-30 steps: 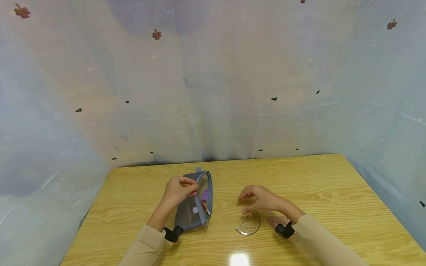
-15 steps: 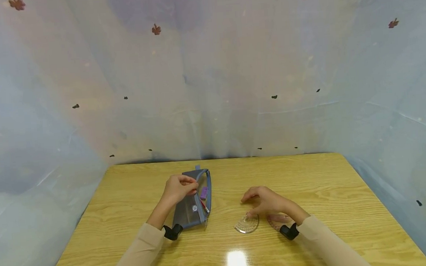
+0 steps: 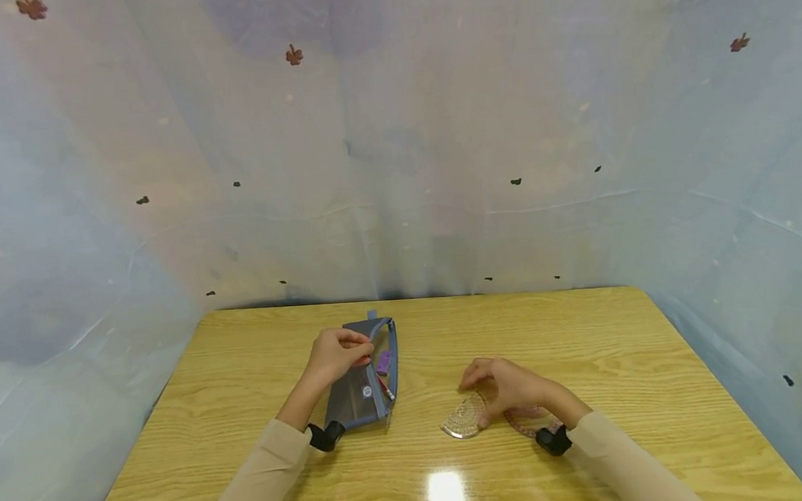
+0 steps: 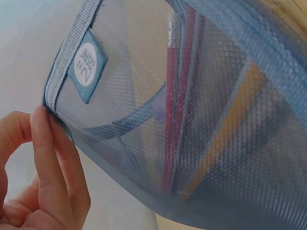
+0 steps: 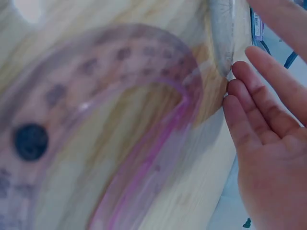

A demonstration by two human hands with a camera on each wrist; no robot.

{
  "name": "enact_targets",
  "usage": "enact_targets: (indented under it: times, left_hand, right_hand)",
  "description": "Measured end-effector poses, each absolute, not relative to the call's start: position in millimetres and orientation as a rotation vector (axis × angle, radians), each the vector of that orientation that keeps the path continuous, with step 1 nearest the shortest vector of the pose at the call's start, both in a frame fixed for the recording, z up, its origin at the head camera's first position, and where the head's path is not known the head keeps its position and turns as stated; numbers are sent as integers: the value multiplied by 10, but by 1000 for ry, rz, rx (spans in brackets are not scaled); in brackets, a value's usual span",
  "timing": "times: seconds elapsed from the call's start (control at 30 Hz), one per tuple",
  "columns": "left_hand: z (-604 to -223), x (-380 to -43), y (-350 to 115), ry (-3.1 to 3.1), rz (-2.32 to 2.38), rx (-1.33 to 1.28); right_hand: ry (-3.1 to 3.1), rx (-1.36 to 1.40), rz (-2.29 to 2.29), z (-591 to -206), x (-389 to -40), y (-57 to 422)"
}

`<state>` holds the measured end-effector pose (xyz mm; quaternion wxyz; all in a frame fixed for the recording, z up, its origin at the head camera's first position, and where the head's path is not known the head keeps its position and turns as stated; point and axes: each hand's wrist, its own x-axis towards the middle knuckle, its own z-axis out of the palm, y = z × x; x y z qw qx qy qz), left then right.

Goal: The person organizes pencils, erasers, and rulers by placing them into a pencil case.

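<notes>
A grey-blue mesh pencil case (image 3: 348, 399) lies unzipped on the left, its opening facing right. My left hand (image 3: 339, 358) pinches the edge of that opening between thumb and fingertips, lifting it. Through the mesh show red pencils (image 4: 171, 96), one with a white eraser end, and a yellow strip (image 4: 230, 124). A purple block (image 3: 383, 363) sits inside the opening. Beside the clear protractor (image 3: 461, 421), flat on the table, is my right hand (image 3: 509, 386), fingertips and thumb right at its edge, fingers loosely bent. A pink see-through protractor (image 5: 129, 52) lies under the right wrist.
The wooden table (image 3: 585, 331) ends at a patterned curtain (image 3: 396, 166) hanging behind and at both sides. Each wrist carries a black camera, the right one (image 3: 553, 440) overlapping the pink protractor in the head view. Light glares off the table's near middle.
My right hand has shifted right and toward me, its thumb passing over the clear protractor to the right edge. The left hand keeps its pinch on the pencil case.
</notes>
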<state>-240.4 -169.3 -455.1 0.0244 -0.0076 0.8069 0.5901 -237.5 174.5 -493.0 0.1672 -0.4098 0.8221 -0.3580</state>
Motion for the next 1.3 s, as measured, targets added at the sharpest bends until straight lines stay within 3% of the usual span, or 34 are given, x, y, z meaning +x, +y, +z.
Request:
enact_targets:
  times: [0.4,1.3]
  left_hand:
    - [-4547,-2407,-1679,2464,1846,30]
    - [-4569,-2371,-1688,2505,1830,-2]
  right_hand:
    - [2348,-1046,-960,-4948,-2326,1759]
    - [2343,-1187,-976,-4940,-2265,1728]
